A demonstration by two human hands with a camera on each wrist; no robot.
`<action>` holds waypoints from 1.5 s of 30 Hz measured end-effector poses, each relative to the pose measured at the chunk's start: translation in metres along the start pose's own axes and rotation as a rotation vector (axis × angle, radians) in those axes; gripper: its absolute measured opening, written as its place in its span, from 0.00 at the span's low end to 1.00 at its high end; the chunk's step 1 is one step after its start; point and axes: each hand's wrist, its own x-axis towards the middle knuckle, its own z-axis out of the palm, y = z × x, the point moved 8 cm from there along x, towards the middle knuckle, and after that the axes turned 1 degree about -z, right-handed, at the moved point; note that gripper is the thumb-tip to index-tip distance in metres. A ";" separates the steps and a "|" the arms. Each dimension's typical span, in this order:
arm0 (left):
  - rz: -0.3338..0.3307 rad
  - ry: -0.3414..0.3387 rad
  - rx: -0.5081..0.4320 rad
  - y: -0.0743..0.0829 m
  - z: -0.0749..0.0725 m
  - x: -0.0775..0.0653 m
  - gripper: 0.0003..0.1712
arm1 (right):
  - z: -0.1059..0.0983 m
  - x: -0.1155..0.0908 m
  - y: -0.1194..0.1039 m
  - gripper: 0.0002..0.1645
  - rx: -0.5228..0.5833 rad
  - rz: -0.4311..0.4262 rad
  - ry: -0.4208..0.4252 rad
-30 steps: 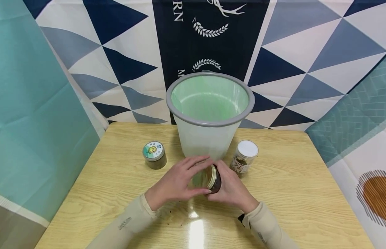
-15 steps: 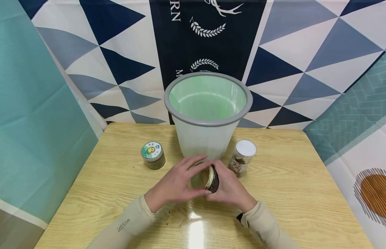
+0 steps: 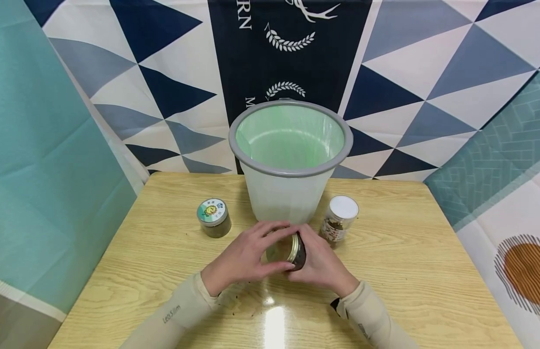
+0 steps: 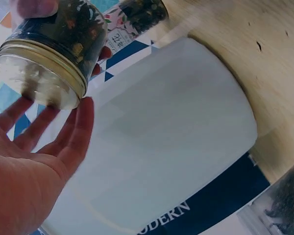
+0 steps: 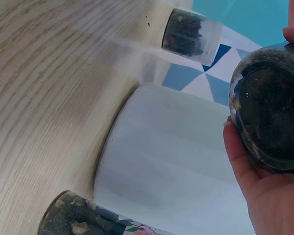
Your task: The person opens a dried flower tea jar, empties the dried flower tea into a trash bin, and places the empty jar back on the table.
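A glass jar [image 3: 301, 254] with dark dried contents is held on its side above the table, between both hands. Its gold-rimmed lid [image 4: 46, 63] faces the left hand, while its round base [image 5: 272, 110] shows in the right wrist view. My left hand [image 3: 251, 252] holds the lid's edge, thumb below and fingers above in the head view; the lid's face shows in the gap. Curled round the glass body is my right hand [image 3: 324, 265]. How far the right fingers reach behind the jar is partly hidden.
Behind the hands stands a white bucket [image 3: 276, 196] with a grey rim and green inside. A short jar [image 3: 215, 225] with a printed lid is left of it, a white-lidded jar [image 3: 339, 220] right. Dark crumbs dot the wooden table [image 3: 405, 281]; patterned cloths hang around.
The head view has shifted slightly. My left fingers have lowered a little at the top of the lid. The right hand keeps its grip; bucket and other jars stay put.
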 end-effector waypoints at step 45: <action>0.104 -0.021 -0.051 0.007 -0.002 0.000 0.43 | -0.001 -0.001 0.003 0.59 0.072 0.052 -0.041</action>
